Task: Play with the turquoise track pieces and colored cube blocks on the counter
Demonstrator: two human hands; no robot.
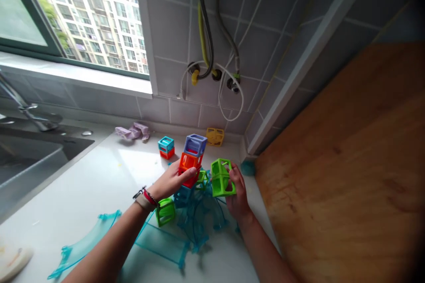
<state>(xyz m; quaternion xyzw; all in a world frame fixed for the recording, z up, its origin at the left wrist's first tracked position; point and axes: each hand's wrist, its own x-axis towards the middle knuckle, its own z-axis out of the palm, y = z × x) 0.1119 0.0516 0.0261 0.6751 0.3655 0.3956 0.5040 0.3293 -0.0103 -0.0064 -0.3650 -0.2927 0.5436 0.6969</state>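
My left hand (175, 180) is closed round a stack of open-sided toy cubes, its thumb across a red cube (189, 177). An orange cube (190, 161) and a purple cube (195, 145) sit above the red one. A blue cube (183, 195) shows just below; whether it is joined to the stack I cannot tell. My right hand (237, 193) grips two green cubes (221, 177), one atop the other, from their right side. Between the hands another green cube (201, 180) is partly hidden. One more green cube (165, 211) lies near my left wrist.
Clear teal track pieces (162, 243) lie under and before my hands, with a curved one (89, 241) at left. Behind are a teal-and-red cube pair (166, 147), yellow cubes (215, 137) and lilac pieces (133, 131). A sink (29, 159) is left; a wooden panel (348, 163) stands right.
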